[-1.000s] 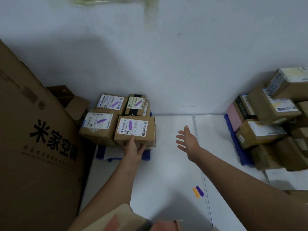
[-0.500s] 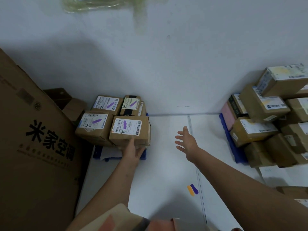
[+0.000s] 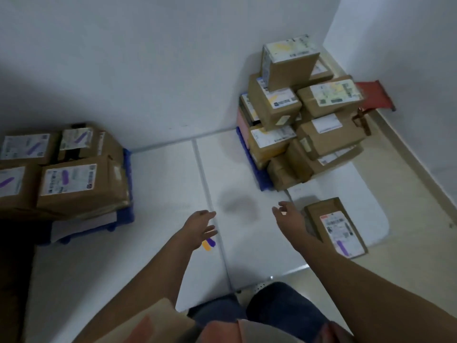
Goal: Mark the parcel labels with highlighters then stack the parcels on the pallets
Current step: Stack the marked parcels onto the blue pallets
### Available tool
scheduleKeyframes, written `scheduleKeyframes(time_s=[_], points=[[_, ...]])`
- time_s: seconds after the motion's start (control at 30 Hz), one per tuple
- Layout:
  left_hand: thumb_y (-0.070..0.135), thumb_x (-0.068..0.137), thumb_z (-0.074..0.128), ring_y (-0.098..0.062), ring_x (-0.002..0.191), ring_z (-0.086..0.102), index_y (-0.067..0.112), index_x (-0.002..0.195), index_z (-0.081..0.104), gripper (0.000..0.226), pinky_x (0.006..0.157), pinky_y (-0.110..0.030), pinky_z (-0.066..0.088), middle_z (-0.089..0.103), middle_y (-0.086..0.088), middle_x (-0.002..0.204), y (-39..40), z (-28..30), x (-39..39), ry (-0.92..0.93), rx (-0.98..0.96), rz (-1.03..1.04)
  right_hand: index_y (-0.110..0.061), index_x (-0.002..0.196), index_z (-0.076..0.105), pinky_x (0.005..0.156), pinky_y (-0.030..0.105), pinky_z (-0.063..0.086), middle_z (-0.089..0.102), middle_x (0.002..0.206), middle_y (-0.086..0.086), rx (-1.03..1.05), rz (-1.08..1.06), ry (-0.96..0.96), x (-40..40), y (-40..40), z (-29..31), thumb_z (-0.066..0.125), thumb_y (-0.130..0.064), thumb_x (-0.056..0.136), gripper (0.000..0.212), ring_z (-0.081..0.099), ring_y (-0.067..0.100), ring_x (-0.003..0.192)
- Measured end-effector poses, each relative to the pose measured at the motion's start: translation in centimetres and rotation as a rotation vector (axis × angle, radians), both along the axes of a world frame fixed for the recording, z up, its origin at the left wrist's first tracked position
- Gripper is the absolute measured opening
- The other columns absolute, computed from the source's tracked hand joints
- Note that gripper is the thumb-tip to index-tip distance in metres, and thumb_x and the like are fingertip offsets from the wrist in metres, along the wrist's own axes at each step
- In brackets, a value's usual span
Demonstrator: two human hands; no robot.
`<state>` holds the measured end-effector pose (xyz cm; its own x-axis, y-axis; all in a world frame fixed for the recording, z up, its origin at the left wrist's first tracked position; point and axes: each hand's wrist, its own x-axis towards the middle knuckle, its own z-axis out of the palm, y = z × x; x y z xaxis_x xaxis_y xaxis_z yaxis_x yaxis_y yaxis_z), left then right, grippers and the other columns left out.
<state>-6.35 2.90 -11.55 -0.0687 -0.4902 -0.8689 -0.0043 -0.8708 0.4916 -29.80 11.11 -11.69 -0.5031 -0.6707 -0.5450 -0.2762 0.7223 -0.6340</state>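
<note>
**Parcel next up: flat box with purple mark, lying on the floor to the person's right**

Flat parcel (image 3: 336,227) lies on the white floor mat (image 3: 160,184), label up, purple stripe already on the label. It sits apart from both stacks, just beside the right hand (image 3: 288,220). It looks marked and not yet stacked.

Hands:
- Right hand hovers beside the parcel's near-left edge, fingers (image 3: 280,209) loosely spread, holding nothing. Contact with the box can't be confirmed; looks just short of it.
- Left hand (image 3: 197,229) empty, fingers spread and relaxed, above the purple and orange highlighters (image 3: 208,244) lying on the mat, not touching them as far as can be seen.

Handling judgement:
- Corrugated cardboard, thin and flat: probably light, stiff enough across the short side, could flex if lifted by one end.
- Surface is matte card, decent friction; the glossy label is the slick part, so avoid gripping there.
- Best hold: both long edges, thumb on top, fingers under. Lying flush on the mat, it needs one edge tipped up first to get fingers beneath.
- Contents unknown, so treat as fragile and set it down, don't drop it.

Destination, going by colour: left stack (image 3: 74,179) on the blue pallet (image 3: 127,214) carries purple marks. Right stack (image 3: 296,115) shows yellow marks. The left stack's top is fairly level and should take a flat box fine.
</note>
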Motion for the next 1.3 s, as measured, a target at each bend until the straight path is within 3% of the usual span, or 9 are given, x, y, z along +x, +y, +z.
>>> scheduleKeyframes(time_s=[0.1, 0.17, 0.3, 0.47, 0.6, 0.83, 0.97, 1.17, 1.3], points=[[0.016, 0.093, 0.068, -0.032, 0.113, 0.058, 0.006, 0.138, 0.049, 0.050, 0.088, -0.040, 0.055, 0.051, -0.013, 0.135, 1.6, -0.8, -4.8, -0.006, 0.012, -0.165, -0.008, 0.127, 0.054, 0.098, 0.045, 0.045, 0.056, 0.126, 0.017, 0.086, 0.062, 0.280, -5.8, 3.5, -1.5, 0.056, -0.037, 0.096, 0.043, 0.054, 0.034, 0.113], [0.019, 0.094, 0.067, -0.030, 0.114, 0.059, 0.009, 0.136, 0.052, 0.046, 0.089, -0.038, 0.056, 0.055, -0.009, 0.131, 2.5, -0.9, -7.3, -0.023, 0.016, -0.264, -0.007, 0.133, 0.048, 0.106, 0.048, 0.036, 0.047, 0.138, 0.018, 0.162, 0.038, 0.390, -8.4, 5.3, -2.1, 0.056, -0.050, 0.093, 0.060, 0.044, 0.037, 0.127], [0.020, 0.095, 0.066, -0.029, 0.114, 0.061, 0.013, 0.133, 0.054, 0.041, 0.088, -0.035, 0.056, 0.056, -0.008, 0.130, 3.9, -1.3, -10.4, -0.068, 0.031, -0.368, -0.012, 0.148, 0.028, 0.115, 0.052, 0.020, 0.026, 0.155, 0.015, 0.264, 0.065, 0.440, -11.7, 8.0, -3.1, 0.072, -0.044, 0.081, 0.087, 0.022, 0.037, 0.143], [0.020, 0.096, 0.065, -0.028, 0.115, 0.061, 0.013, 0.133, 0.053, 0.040, 0.092, -0.036, 0.054, 0.056, -0.008, 0.130, 5.0, -1.6, -11.4, -0.114, 0.035, -0.392, -0.022, 0.151, 0.014, 0.111, 0.054, 0.023, 0.009, 0.160, 0.011, 0.411, 0.151, 0.433, -13.0, 9.6, -4.1, 0.073, -0.055, 0.075, 0.101, 0.025, 0.039, 0.137], [0.021, 0.096, 0.064, -0.027, 0.113, 0.061, 0.013, 0.133, 0.052, 0.040, 0.090, -0.034, 0.054, 0.056, -0.007, 0.130, 5.6, -1.8, -11.4, -0.128, 0.035, -0.409, -0.024, 0.150, 0.011, 0.109, 0.056, 0.025, 0.006, 0.158, 0.012, 0.437, 0.210, 0.491, -12.7, 10.1, -4.5, 0.072, -0.058, 0.073, 0.104, 0.026, 0.040, 0.135], [0.024, 0.096, 0.064, -0.024, 0.110, 0.062, 0.015, 0.137, 0.051, 0.044, 0.085, -0.031, 0.055, 0.057, -0.006, 0.125, 6.9, -2.0, -11.2, -0.111, 0.029, -0.476, -0.021, 0.148, 0.017, 0.109, 0.054, 0.030, 0.013, 0.152, 0.012, 0.364, 0.296, 0.420, -9.9, 9.9, -3.5, 0.066, -0.068, 0.070, 0.103, 0.029, 0.040, 0.132], [0.032, 0.096, 0.063, -0.025, 0.116, 0.058, 0.018, 0.141, 0.046, 0.051, 0.093, -0.033, 0.051, 0.052, -0.009, 0.138, 7.2, -1.6, -10.4, -0.111, -0.005, -0.535, -0.024, 0.148, 0.016, 0.111, 0.055, 0.030, 0.011, 0.156, 0.008, 0.248, 0.398, 0.294, -6.5, 8.9, -3.0, 0.069, -0.069, 0.068, 0.105, 0.027, 0.037, 0.138], [0.060, 0.088, 0.059, -0.033, 0.137, 0.042, 0.031, 0.154, 0.017, 0.084, 0.111, -0.044, 0.037, 0.030, -0.006, 0.158, 6.6, -0.2, -7.5, -0.076, -0.093, -0.580, -0.025, 0.146, 0.016, 0.113, 0.057, 0.030, 0.016, 0.156, 0.008, 0.123, 0.444, 0.266, -1.6, 4.7, -1.2, 0.067, -0.069, 0.071, 0.102, 0.027, 0.037, 0.141], [0.063, 0.076, 0.067, -0.029, 0.140, 0.038, 0.045, 0.151, 0.003, 0.101, 0.110, -0.048, 0.031, 0.030, 0.000, 0.159, 5.3, 1.6, -4.7, 0.028, -0.199, -0.478, -0.023, 0.146, 0.018, 0.112, 0.056, 0.032, 0.019, 0.154, 0.007, 0.032, 0.451, 0.272, 2.7, 1.1, 0.7, 0.065, -0.068, 0.072, 0.098, 0.031, 0.036, 0.138]])
